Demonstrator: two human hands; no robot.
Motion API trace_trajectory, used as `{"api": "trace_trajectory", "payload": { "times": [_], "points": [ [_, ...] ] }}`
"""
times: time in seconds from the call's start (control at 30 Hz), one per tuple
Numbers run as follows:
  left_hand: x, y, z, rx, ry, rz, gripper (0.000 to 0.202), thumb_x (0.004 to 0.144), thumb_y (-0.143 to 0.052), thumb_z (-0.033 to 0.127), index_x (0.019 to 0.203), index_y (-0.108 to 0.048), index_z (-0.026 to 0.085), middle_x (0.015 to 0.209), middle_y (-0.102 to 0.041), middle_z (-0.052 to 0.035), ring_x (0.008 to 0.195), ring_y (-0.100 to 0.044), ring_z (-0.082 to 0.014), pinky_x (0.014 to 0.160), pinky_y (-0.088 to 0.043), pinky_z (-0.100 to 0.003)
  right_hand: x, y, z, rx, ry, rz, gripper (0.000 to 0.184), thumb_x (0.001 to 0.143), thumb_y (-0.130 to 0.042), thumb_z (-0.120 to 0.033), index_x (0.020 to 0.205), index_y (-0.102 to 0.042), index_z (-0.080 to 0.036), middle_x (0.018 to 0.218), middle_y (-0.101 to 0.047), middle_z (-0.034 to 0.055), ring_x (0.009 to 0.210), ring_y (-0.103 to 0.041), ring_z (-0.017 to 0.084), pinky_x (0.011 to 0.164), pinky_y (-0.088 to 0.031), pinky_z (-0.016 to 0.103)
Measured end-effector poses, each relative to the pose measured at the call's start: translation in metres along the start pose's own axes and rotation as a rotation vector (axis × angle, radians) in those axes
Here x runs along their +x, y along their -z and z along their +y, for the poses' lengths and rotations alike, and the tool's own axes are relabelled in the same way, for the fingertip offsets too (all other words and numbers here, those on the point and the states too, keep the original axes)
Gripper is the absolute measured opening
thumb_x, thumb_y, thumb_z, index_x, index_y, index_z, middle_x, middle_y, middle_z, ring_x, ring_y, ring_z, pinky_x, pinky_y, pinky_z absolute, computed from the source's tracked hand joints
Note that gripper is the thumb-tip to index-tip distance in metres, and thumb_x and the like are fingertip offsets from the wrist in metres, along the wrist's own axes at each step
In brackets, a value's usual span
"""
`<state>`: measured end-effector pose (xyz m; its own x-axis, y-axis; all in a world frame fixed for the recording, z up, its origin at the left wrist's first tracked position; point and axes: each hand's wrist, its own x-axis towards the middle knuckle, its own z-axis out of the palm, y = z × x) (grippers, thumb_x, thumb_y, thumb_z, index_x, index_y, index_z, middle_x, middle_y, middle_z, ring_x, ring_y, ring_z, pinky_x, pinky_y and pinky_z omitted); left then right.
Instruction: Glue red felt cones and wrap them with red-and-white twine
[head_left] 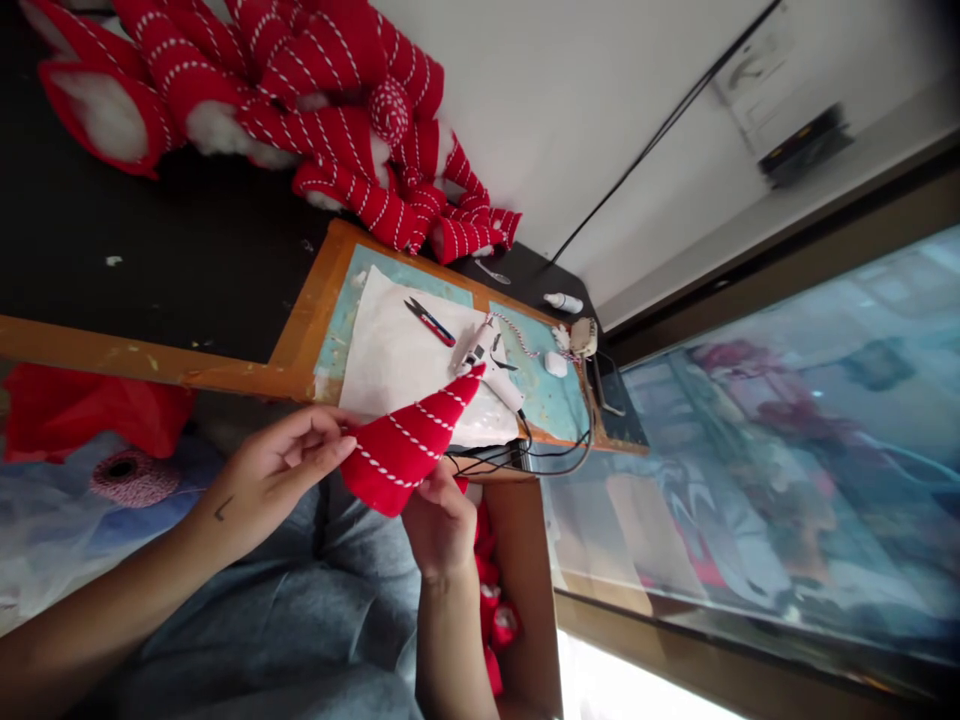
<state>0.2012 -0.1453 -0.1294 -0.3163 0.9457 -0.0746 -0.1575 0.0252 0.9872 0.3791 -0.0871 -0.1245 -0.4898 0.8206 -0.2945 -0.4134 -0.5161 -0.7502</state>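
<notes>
Head view:
1. Left hand (274, 470) fingers pinch the red striped cone (401, 450) at its rim; right hand (439, 525) grasps its base, above the lap.
2. Cardboard box (525, 545) beneath holds more red cones (499, 622).

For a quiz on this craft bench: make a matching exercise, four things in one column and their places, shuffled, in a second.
Things
1. cone
2. snips
3. twine spool
4. bottle

Places
A. on the white sheet
B. held by the left hand and right hand
C. on the dark top, past the far corner of the board
D. low down, left of the left hand

Pairs: 1-B, 2-A, 3-D, 4-C
</notes>
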Motion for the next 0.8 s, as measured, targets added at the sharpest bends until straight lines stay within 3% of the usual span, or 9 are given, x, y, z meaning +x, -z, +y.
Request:
{"api": "trace_trajectory", "payload": {
  "times": [0.13,0.23,0.37,0.57,0.7,0.8],
  "points": [
    [-0.003,0.004,-0.001,0.146,-0.152,-0.022,0.029,0.095,-0.076,0.043,0.079,-0.066,0.021,0.119,-0.078,-0.0093,0.106,-0.075,-0.0241,0.092,-0.059,-0.031,-0.004,0.006,-0.001,-0.074,0.057,-0.012,0.044,0.072,-0.081,-0.046,0.110,-0.083,-0.025,0.118,-0.085,0.0081,0.122,-0.074,0.037,0.117,-0.052,0.052],
    [-0.008,0.004,-0.001,0.263,-0.232,-0.018,0.024,0.095,-0.075,0.039,0.079,-0.068,0.023,0.116,-0.077,-0.0060,0.108,-0.073,-0.0237,0.098,-0.054,-0.031,-0.004,0.011,0.003,-0.200,0.094,0.060,0.052,0.071,-0.092,-0.053,0.113,-0.080,-0.024,0.117,-0.084,0.0089,0.112,-0.076,0.035,0.108,-0.058,0.051],
    [-0.004,0.007,0.005,0.290,-0.213,-0.034,0.022,0.094,-0.074,0.039,0.079,-0.067,0.024,0.103,-0.075,-0.0010,0.094,-0.069,-0.0199,0.092,-0.051,-0.028,-0.002,0.016,0.007,-0.345,0.095,0.072,0.055,0.067,-0.101,-0.046,0.110,-0.078,-0.022,0.105,-0.084,0.0064,0.099,-0.078,0.030,0.096,-0.062,0.044],
    [0.017,0.023,0.010,0.423,-0.321,-0.126,0.026,0.099,-0.068,0.037,0.079,-0.062,0.022,0.106,-0.067,-0.0035,0.093,-0.064,-0.0190,0.084,-0.050,-0.025,-0.005,0.021,0.004,-0.415,0.087,-0.053,0.053,0.071,-0.100,-0.039,0.115,-0.078,-0.022,0.111,-0.084,0.0066,0.104,-0.078,0.028,0.099,-0.061,0.042],
    [0.025,0.027,0.008,0.358,-0.244,-0.252,0.033,0.100,-0.066,0.043,0.077,-0.057,0.023,0.118,-0.074,-0.0073,0.106,-0.068,-0.0234,0.090,-0.052,-0.027,-0.006,0.025,0.000,-0.421,0.094,-0.036,0.069,0.067,-0.102,-0.035,0.129,-0.072,-0.024,0.123,-0.082,0.0071,0.115,-0.076,0.030,0.110,-0.057,0.045],
    [0.027,0.027,0.004,0.357,-0.171,-0.325,0.035,0.099,-0.068,0.049,0.077,-0.058,0.023,0.118,-0.080,-0.0074,0.100,-0.072,-0.0244,0.085,-0.052,-0.029,-0.008,0.028,-0.003,-0.440,0.094,-0.042,0.071,0.069,-0.102,-0.034,0.132,-0.070,-0.025,0.127,-0.080,0.0078,0.120,-0.075,0.032,0.114,-0.055,0.047]
  ]
}}
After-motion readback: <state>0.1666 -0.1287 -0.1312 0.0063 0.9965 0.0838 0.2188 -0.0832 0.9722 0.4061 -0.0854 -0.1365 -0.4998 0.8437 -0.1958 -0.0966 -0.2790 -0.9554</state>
